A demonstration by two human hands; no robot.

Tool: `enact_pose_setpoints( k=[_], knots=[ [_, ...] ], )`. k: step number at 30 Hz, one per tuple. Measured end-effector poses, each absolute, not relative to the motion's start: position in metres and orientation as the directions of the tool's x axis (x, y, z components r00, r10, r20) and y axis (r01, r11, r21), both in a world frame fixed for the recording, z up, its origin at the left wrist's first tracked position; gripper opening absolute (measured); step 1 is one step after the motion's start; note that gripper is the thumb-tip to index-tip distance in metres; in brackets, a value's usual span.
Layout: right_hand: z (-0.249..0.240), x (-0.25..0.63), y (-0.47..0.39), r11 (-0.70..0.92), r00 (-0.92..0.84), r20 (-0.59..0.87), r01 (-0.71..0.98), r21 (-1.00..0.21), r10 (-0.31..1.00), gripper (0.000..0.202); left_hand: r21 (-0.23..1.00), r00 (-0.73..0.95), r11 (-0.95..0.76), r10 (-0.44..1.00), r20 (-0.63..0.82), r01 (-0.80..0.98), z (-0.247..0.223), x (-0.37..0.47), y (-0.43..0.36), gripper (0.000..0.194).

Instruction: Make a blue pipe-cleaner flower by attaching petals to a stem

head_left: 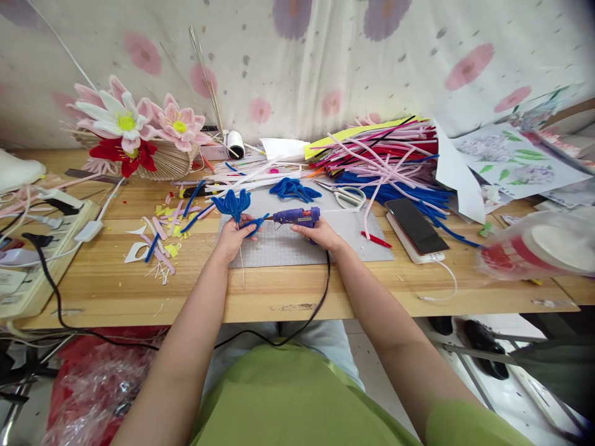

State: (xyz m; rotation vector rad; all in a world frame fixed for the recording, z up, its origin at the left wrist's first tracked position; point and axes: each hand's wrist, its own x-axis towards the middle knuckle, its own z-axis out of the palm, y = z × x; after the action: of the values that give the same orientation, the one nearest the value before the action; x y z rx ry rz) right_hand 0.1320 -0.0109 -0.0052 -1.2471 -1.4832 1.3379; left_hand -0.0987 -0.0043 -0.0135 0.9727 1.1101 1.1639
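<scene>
Left hand (229,243) is closed on the blue flower (233,205) by its stem (242,263), bloom up, wire hanging down past the fingers. Same hand has a loose blue petal (251,227), sticking out to the right of the bloom.

Right hand (321,234) is wrapped round the handle of the purple glue gun (295,217). Gun lies near level, long axis left-right, nozzle aimed left.

Key relation: petal's long axis runs right and slightly up from the left fingers, roughly in line with the nozzle. Free tip is right at the nozzle end; touching or just short, can't tell. Left hand is the nearer one to the petal; right sits back behind the gun body.

All of it is over the grey mat (279,254) on the table (186,303). More blue pieces (294,190) lie just beyond the gun, scissors (346,196) to their right. Black cord (328,279) drops from the gun towards the lap.
</scene>
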Motion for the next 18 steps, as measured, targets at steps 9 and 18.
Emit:
enact_pose_setpoints(
  k=[9, 18],
  knots=[
    [-0.008, 0.172, -0.012, 0.04, 0.008, 0.04, 0.046, -0.998, 0.999, 0.036, 0.955, 0.016, 0.128, 0.992, -0.128, -0.266, -0.019, -0.101, -0.001, 0.037],
    [-0.027, 0.199, 0.003, -0.1, 0.532, 0.064, 0.274, -0.957, 0.844, 0.035, 0.956, 0.012, 0.139, 0.99, -0.141, -0.257, -0.015, -0.1, -0.004, 0.034]
  ],
)
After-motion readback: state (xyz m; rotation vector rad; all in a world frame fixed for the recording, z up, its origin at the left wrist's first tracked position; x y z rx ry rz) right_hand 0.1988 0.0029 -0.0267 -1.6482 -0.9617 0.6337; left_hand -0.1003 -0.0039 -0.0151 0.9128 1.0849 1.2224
